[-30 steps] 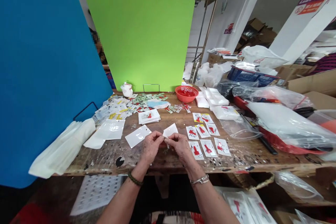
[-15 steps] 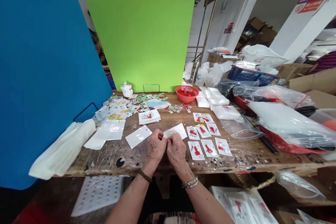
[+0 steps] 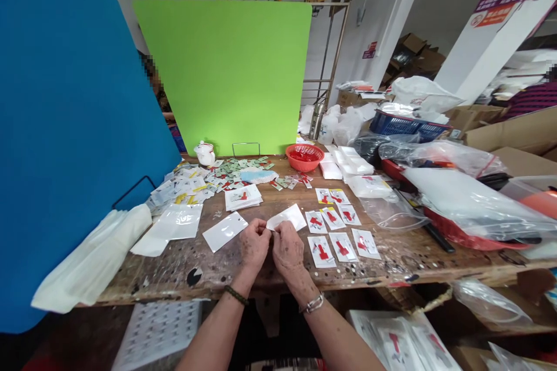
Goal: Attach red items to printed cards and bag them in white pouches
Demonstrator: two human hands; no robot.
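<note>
Over the wooden table, my left hand [image 3: 255,243] and my right hand [image 3: 288,248] meet with fingers pinched at the near edge of a small white plastic bag [image 3: 289,217]. My fingers partly hide that edge, and whether the bag's mouth is open cannot be seen. Left of the hands lies a flat white bag [image 3: 225,231] with a small hole near one corner. Beyond it rests a stack of white packets [image 3: 243,197], the top one showing a red piece. Several filled clear packets [image 3: 322,251] with red pieces lie in rows beside my right hand.
Behind the hands are a pile of small green-and-red pieces [image 3: 237,169], a red basket [image 3: 304,157] and a white lidded pot [image 3: 204,153]. Printed sachets [image 3: 180,185] and a white cloth [image 3: 93,258] lie left. Plastic-covered trays [image 3: 474,203] crowd the right. Blue [image 3: 73,127] and green [image 3: 226,75] panels stand behind.
My view has shifted slightly, so the table scene sits a little further left. The fingertips of my two hands have drawn slightly apart at the bag's edge.
</note>
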